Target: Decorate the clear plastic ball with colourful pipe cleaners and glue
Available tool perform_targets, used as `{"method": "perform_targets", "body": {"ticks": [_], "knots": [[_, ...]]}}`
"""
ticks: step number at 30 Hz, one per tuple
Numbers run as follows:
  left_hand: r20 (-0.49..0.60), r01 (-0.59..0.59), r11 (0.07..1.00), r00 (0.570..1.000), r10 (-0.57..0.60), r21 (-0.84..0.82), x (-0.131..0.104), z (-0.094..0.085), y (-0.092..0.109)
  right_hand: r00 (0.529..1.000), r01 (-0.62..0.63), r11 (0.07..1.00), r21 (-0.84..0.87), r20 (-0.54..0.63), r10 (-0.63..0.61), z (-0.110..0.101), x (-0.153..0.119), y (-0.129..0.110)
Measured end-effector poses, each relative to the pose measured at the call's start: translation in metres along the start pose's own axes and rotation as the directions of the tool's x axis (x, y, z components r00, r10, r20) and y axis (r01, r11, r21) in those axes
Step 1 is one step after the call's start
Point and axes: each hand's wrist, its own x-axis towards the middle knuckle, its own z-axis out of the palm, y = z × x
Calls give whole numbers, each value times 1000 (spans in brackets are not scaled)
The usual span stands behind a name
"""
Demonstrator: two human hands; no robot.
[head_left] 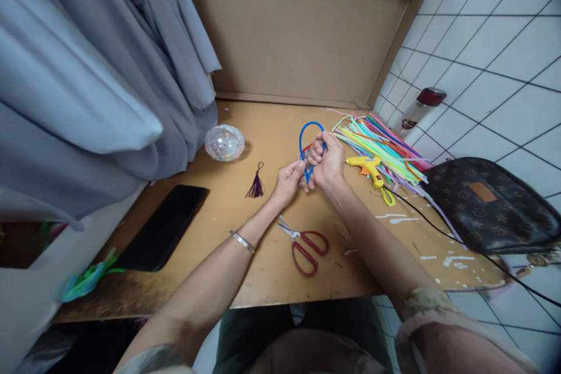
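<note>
Blue loop (300,141) held between two hands, its bend liable to spring open.
Nearest, red-handled scissors (296,235) lie between the forearms, where a lowered arm might catch them. Beyond, the left hand (289,182) pinches the loop's lower part and the right hand (329,159) curls around its side; a slackened grip could lose the shape. The yellow glue gun (371,167) points its nozzle just beside the right hand: if hot, a sideways slip risks a burn.

Blue loop (312,123) matt; phone (163,228) glossy; curtain (131,29) matt cloth.
</note>
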Motion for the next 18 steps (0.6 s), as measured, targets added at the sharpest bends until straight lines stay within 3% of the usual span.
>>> {"method": "perform_targets", "body": {"ticks": [13, 18], "knots": [[-39, -56, 989, 997, 62, 136, -2, 0, 4, 1000, 14, 1000, -15, -9, -14, -1, -1, 8], [-106, -151, 919, 974, 202, 364, -1, -6, 8, 996, 92, 991, -102, 31, -89, -9, 0, 6]]}}
